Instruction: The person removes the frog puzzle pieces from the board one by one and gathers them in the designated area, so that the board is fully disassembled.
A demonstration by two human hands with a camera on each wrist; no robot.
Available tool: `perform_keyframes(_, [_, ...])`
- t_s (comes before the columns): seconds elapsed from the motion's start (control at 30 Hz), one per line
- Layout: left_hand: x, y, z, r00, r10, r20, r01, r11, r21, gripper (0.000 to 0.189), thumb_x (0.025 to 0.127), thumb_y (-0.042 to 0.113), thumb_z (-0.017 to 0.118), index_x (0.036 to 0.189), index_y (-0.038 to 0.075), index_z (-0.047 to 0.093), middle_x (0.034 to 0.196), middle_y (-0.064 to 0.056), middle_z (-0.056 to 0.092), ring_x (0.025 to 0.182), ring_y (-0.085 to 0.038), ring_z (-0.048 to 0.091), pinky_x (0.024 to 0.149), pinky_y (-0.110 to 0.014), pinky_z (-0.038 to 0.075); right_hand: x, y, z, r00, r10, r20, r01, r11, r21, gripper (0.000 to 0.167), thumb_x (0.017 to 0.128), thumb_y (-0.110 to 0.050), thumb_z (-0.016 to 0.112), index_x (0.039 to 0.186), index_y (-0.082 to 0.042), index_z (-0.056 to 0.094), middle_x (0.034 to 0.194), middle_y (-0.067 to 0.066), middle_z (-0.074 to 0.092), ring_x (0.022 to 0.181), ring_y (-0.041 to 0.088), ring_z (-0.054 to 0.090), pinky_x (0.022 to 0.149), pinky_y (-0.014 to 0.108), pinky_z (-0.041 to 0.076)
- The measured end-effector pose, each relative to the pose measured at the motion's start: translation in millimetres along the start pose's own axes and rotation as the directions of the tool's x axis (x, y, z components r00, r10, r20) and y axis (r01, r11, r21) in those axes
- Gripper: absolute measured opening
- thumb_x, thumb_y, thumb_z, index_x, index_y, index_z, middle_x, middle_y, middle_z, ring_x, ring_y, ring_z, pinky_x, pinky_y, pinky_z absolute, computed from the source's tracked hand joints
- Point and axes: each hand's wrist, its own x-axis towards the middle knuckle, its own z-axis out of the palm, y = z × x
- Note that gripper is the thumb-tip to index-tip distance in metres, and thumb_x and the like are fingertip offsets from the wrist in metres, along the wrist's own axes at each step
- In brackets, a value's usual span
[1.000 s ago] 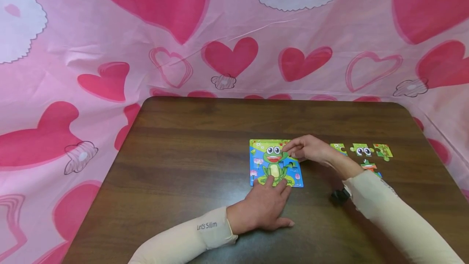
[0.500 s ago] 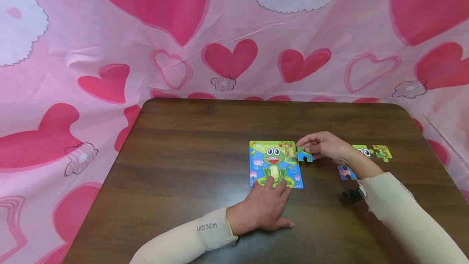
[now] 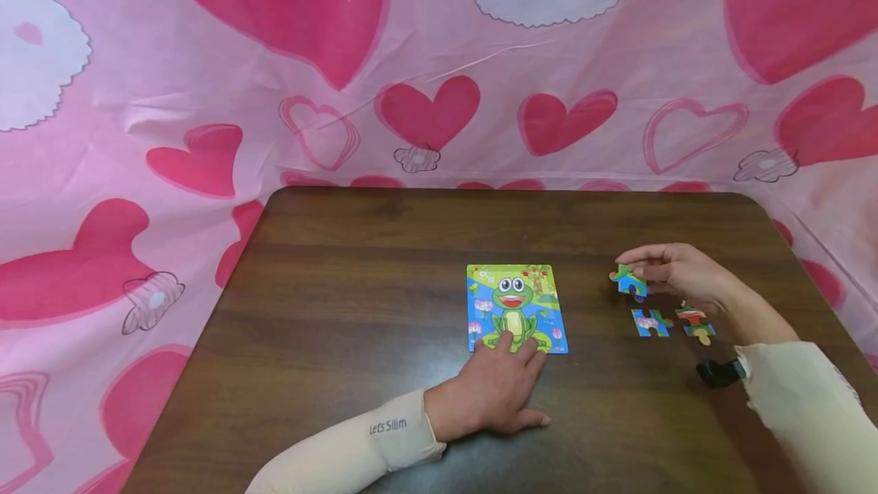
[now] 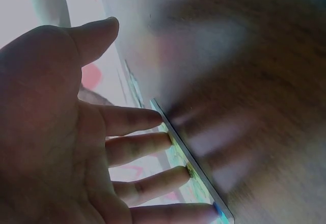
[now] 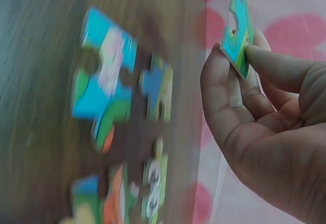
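A square puzzle board point(image 3: 513, 303) with a frog picture lies flat on the table. My left hand point(image 3: 499, 383) rests its fingertips on the board's near edge, fingers straight and spread. The left wrist view shows those fingers point(image 4: 147, 147) along the board's rim point(image 4: 204, 170). Right of the board, my right hand point(image 3: 693, 280) pinches a blue and green puzzle piece point(image 3: 629, 280) between thumb and fingers. In the right wrist view this puzzle piece point(image 5: 238, 38) stands tilted above the table.
Below the right hand lie a blue-and-pink piece point(image 3: 650, 322) and a piece with the frog's mouth point(image 3: 696, 324). The right wrist view also shows a piece with eyes point(image 5: 154, 186) and a yellow-green and blue piece point(image 5: 165, 89). A pink heart-patterned cloth point(image 3: 425, 36) hangs behind the table point(image 3: 343, 273).
My right hand has carried the puzzle piece from over the board's right side out to the right, above the loose pieces. My left hand has stayed on the board's near edge.
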Motion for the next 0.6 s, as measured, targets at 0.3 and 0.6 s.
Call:
perform_keyframes(0.3, [1.0,-2.2,-1.5,1.0,0.004,0.005,-0.004,1.0,-0.013,0.079,0.089,0.077,0.051,0.149,0.026,0.046,0.147,0.008,0.047,0.121,-0.021,0.05,0.085,-0.047,0.057,-23.3,33.7,-29.1,0.998,-0.003,-0.057,0.004,1.0,0.007,0.031,0.105,-0.017,0.054,0.134,-0.006,0.061,0.112,-0.024,0.067,0.099,-0.002,0.064,0.08,0.021,0.056])
perform_keyframes(0.6, [-0.1,-2.6,-0.5,1.0,0.006,-0.003,-0.006,1.0,-0.029,0.078,0.089,0.076,0.052,0.149,0.026,0.046,0.146,0.007,0.048,0.12,-0.021,0.05,0.086,-0.048,0.057,-45.5,62.0,-51.1,0.993,0.058,-0.102,-0.061,0.998,-0.031,0.026,0.105,-0.011,0.053,0.126,-0.01,0.068,0.103,-0.03,0.064,0.091,-0.003,0.065,0.077,0.022,0.057])
